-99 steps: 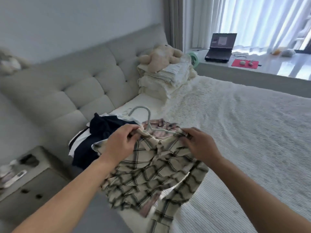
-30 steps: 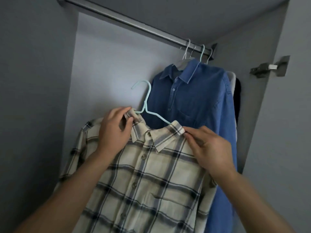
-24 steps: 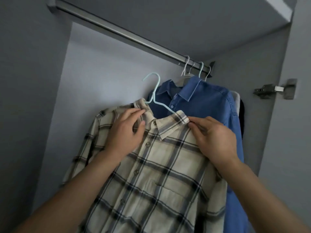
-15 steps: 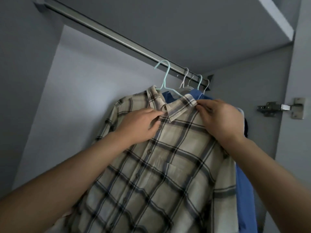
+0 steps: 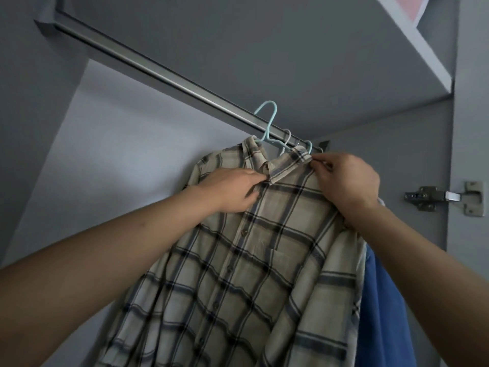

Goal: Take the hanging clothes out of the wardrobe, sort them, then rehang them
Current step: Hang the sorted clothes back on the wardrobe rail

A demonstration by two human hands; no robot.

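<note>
I can't tell whether the pale hanger (image 5: pixel 268 123) hooks the rail (image 5: pixel 158 72); the plaid shirt (image 5: pixel 251 274) hides most of the blue shirt (image 5: pixel 381 313).

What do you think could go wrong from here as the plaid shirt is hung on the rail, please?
The light blue hanger's hook overlaps the rail, but whether it has caught is unclear; released early, the plaid shirt might drop. Both the left hand and right hand pinch only the collar, so the shirt could slide off the hanger.
</note>
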